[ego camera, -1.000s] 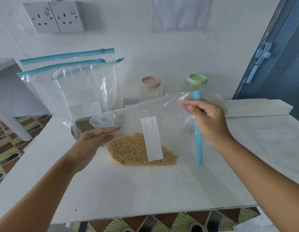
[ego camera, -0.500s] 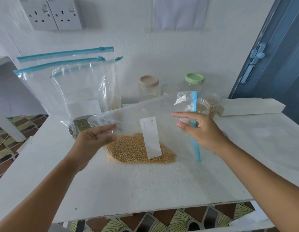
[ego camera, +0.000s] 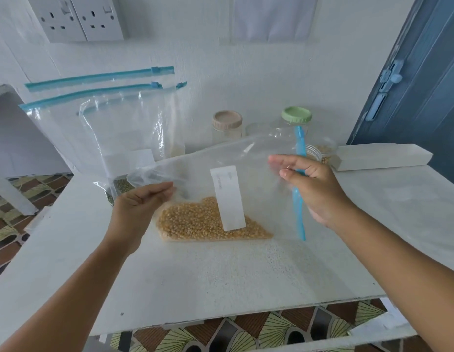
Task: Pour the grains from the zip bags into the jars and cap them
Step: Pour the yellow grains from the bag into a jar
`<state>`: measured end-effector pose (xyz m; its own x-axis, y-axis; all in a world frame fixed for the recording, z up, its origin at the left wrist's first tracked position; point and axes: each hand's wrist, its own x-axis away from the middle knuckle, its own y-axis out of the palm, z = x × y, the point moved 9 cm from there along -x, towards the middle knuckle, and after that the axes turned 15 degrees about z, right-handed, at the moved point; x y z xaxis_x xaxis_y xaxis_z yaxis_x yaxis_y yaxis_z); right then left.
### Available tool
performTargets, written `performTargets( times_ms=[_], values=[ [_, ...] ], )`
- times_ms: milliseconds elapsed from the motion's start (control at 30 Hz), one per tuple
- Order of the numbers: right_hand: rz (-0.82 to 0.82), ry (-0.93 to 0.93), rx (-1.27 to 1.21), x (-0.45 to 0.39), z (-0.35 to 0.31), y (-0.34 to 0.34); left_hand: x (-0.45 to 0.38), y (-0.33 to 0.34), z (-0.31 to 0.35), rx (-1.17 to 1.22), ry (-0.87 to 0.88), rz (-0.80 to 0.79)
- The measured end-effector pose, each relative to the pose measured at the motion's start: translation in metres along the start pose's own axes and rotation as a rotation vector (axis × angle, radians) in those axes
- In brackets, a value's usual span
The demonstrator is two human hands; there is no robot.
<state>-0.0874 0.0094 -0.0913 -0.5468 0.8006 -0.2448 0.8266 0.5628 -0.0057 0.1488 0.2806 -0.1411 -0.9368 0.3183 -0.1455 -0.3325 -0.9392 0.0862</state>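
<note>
While the left hand pinches the closed end of the clear zip bag of yellow corn grains mid-tabletop, the right hand, fingers loosely spread, meets its blue zip strip; next, probably tipping it toward the open clear jar near the back edge.

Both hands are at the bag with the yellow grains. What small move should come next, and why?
Probably grip the zip end with the right hand: its fingers look relaxed beside the blue zip strip. The left hand holds the bag at its other end, and an open jar waits behind.
</note>
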Motion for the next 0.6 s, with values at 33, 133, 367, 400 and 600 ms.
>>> performTargets(
  times_ms=[33, 133, 367, 400, 600],
  values=[
    [-0.001, 0.036, -0.046, 0.000, 0.003, 0.002, 0.000, -0.002, 0.002, 0.029, -0.003, 0.020],
    [-0.021, 0.097, -0.125, 0.000, 0.010, 0.012, -0.004, -0.012, 0.010, 0.055, 0.011, 0.100],
    [-0.034, 0.127, -0.203, -0.009, 0.001, 0.029, -0.018, -0.028, 0.039, 0.015, 0.066, 0.163],
    [-0.033, 0.123, -0.211, -0.012, -0.003, 0.031, -0.020, -0.030, 0.045, 0.013, 0.075, 0.162],
    [-0.008, 0.111, -0.256, -0.030, -0.031, 0.041, -0.028, -0.032, 0.090, 0.016, 0.143, 0.156]
  ],
)
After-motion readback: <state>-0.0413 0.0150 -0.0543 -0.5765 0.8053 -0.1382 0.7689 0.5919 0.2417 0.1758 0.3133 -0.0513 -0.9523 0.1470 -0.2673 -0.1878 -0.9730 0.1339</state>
